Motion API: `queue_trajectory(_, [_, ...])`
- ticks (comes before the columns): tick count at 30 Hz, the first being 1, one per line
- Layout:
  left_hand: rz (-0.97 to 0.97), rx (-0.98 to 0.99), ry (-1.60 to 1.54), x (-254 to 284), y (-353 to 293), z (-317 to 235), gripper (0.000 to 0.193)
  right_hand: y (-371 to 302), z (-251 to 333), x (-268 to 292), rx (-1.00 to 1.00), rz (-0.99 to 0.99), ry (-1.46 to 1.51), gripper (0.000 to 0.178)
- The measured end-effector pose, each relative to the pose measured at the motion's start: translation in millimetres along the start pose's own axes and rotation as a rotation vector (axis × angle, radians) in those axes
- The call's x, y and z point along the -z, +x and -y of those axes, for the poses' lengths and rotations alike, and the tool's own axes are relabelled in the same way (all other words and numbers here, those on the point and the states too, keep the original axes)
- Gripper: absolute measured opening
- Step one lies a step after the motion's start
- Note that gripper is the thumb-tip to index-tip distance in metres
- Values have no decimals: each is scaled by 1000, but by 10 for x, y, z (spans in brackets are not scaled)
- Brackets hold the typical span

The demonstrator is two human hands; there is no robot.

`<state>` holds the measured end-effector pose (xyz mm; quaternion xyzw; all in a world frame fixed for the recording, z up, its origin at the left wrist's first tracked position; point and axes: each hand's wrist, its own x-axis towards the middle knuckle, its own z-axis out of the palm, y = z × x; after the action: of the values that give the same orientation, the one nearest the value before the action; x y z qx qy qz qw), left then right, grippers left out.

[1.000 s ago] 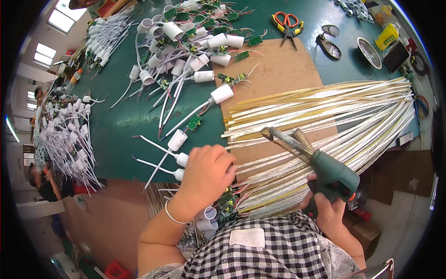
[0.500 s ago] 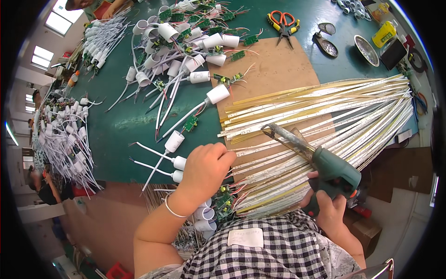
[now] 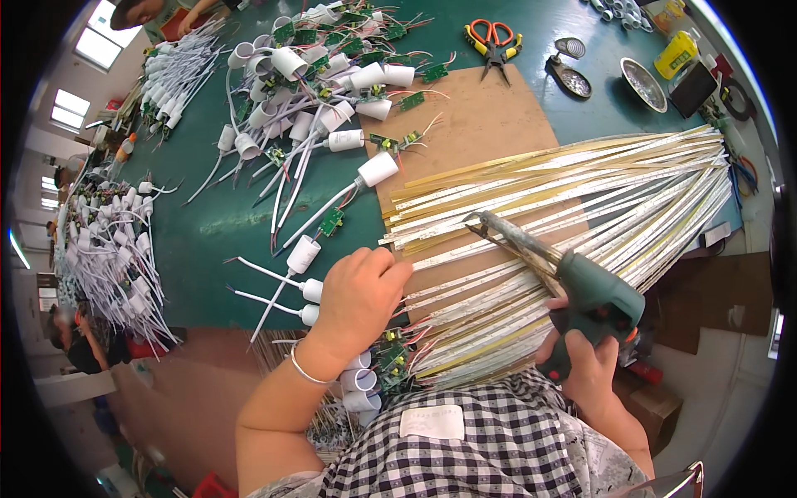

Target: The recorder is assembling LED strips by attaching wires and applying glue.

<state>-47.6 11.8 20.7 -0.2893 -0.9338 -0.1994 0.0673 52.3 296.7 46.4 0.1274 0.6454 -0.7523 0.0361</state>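
My left hand (image 3: 359, 295) is closed, fingers curled over the near ends of the LED strips (image 3: 490, 311). Its fingertips meet at a strip's end, but whatever they pinch is hidden. Wrapped round the grip of a green soldering gun (image 3: 599, 295) is my right hand (image 3: 585, 361). The gun's metal tip (image 3: 483, 220) points left above the strips, apart from my left hand. Beside my left hand lie white lamp sockets (image 3: 312, 290) with white cables. Green circuit boards (image 3: 392, 358) with red wires sit just below that hand, near the checked apron.
A brown board (image 3: 465, 116) lies under the strips on the green table (image 3: 216, 274). More sockets and boards (image 3: 332, 91) are heaped at the back. Pliers (image 3: 493, 51), a metal dish (image 3: 643, 85) and a yellow bottle (image 3: 677, 54) stand far right. Another person's hand (image 3: 195, 21) shows far left.
The view has shifted slightly, moving the table's things left. My left hand and the soldering gun have edged a little away from me. Both hands keep their grip.
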Motion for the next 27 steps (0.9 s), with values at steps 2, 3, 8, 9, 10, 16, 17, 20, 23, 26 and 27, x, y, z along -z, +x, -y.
queue_trajectory(2, [33, -46, 25, 22, -5, 17, 21, 12, 47, 9, 18, -52, 37, 52])
queue_trajectory(3, [33, -62, 50, 39, 27, 33, 20, 36, 70, 16, 26, -79, 56, 51])
queue_trajectory(8, [57, -95, 104, 118, 76, -19, 16, 54, 40, 136, 158, -220, 71, 47])
queue_trajectory(9, [54, -102, 104, 152, 122, -38, 16, 45, 43, 172, 172, -239, 92, 49])
queue_trajectory(10, [59, -117, 126, 188, 203, -77, 18, 48, 48, 198, 193, -252, 114, 52])
queue_trajectory(16, [-9, -509, -16, -289, 780, -561, 31, 90, 88, 274, 229, -374, 227, 52])
queue_trajectory(17, [-40, -564, -40, -449, 846, -610, 32, 89, 106, 276, 253, -389, 236, 52])
queue_trajectory(20, [46, -635, -84, -677, 957, -637, 33, 85, 151, 335, 333, -399, 244, 49])
queue_trajectory(23, [132, -659, -150, -772, 1043, -605, 31, 84, 199, 431, 367, -450, 231, 47])
queue_trajectory(26, [142, -688, -203, -782, 1086, -575, 30, 105, 241, 516, 411, -498, 224, 47])
queue_trajectory(27, [139, -696, -215, -775, 1094, -558, 30, 107, 272, 531, 425, -507, 224, 47])
